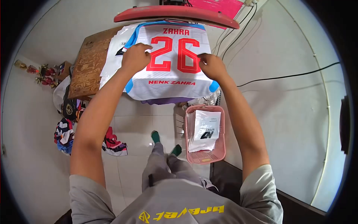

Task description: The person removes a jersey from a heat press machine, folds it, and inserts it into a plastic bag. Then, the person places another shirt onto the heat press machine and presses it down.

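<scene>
A white jersey (169, 76) with light blue edges lies spread out, back side up, with "ZAHRA", a red 26 and "NENK ZAHRA" printed on it. My left hand (137, 58) is at the jersey's left side beside the 2, its fingers closed in a pinch at the fabric. On the right, beside the 6, my right hand (212, 66) also pinches at the cloth. What exactly sits between the fingertips is small, but both hands touch the jersey. Purple fabric (167, 100) shows beneath its lower edge.
A curved red panel (175, 15) stands over the jersey's far edge. White packages (115, 52) lie on the wooden table (87, 61) at left. A pink basket (222, 149) holds plastic packets. Clothes (64, 134) are heaped on the floor; cables (291, 76) run along the right wall.
</scene>
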A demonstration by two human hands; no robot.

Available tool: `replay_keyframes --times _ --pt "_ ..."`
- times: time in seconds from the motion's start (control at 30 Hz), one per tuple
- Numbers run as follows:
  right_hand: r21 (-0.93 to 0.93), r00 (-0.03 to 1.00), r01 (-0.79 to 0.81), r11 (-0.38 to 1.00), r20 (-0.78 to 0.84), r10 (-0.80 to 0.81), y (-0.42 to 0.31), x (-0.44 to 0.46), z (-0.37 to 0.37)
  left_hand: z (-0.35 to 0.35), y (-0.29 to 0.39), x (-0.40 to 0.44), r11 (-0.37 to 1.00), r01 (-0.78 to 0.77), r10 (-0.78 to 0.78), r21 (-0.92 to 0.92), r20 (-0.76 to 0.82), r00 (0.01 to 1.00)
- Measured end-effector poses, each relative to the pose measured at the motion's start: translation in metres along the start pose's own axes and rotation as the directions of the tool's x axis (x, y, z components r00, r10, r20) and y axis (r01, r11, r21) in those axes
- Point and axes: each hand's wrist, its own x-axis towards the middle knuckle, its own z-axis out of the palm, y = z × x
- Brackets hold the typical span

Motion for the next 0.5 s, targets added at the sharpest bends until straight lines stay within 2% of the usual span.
replay_keyframes --times 0.07,0.1,0.13,0.2,0.27,0.3,0.33,0.4,0.47,0.5 --pt "0.005 0.993 -0.01 1.0 -0.117 0.011 0.041 0.003 0.032 0.035 -0.043 0.009 0.998 -0.006 0.0 -0.057 -0.104 0.995" --pt "0.12 0.987 -0.101 0.988 -0.111 0.114 0.045 0.006 0.034 0.036 -0.051 0.016 0.993 0.11 -0.113 -0.043 -0.081 0.99" --pt "0.12 0.97 0.012 0.993 -0.242 0.017 0.072 0.015 0.051 0.039 -0.055 0.021 0.972 0.233 -0.235 -0.041 -0.056 0.97" --pt "0.061 0.952 0.019 0.998 -0.306 0.001 0.092 0.04 0.06 0.081 -0.118 0.046 0.986 0.159 -0.165 -0.048 -0.174 0.971" --pt "-0.003 0.915 0.132 0.991 -0.383 -0.123 0.112 0.072 0.071 0.1 -0.139 0.065 0.996 0.087 -0.081 0.008 -0.291 0.953" --pt "-0.019 0.928 0.112 0.994 -0.356 -0.111 0.122 0.091 0.076 0.095 -0.132 0.076 0.989 0.142 -0.15 -0.052 -0.227 0.962" --pt "-0.107 0.894 0.146 0.983 -0.411 -0.178 0.13 0.11 0.086 0.098 -0.127 0.084 0.976 0.192 -0.207 -0.107 -0.158 0.965" --pt "-0.155 0.898 0.145 0.977 -0.393 -0.196 0.144 0.145 0.095 0.126 -0.153 0.121 0.984 0.107 -0.142 -0.144 -0.257 0.956" --pt "-0.037 0.935 -0.096 0.995 -0.346 0.078 0.162 0.179 0.098 0.156 -0.201 0.172 0.999 -0.014 -0.003 -0.041 -0.388 0.922" --pt "-0.005 0.928 -0.087 0.996 -0.365 0.08 0.19 0.198 0.098 0.159 -0.212 0.188 0.995 0.104 -0.093 0.006 -0.398 0.913"
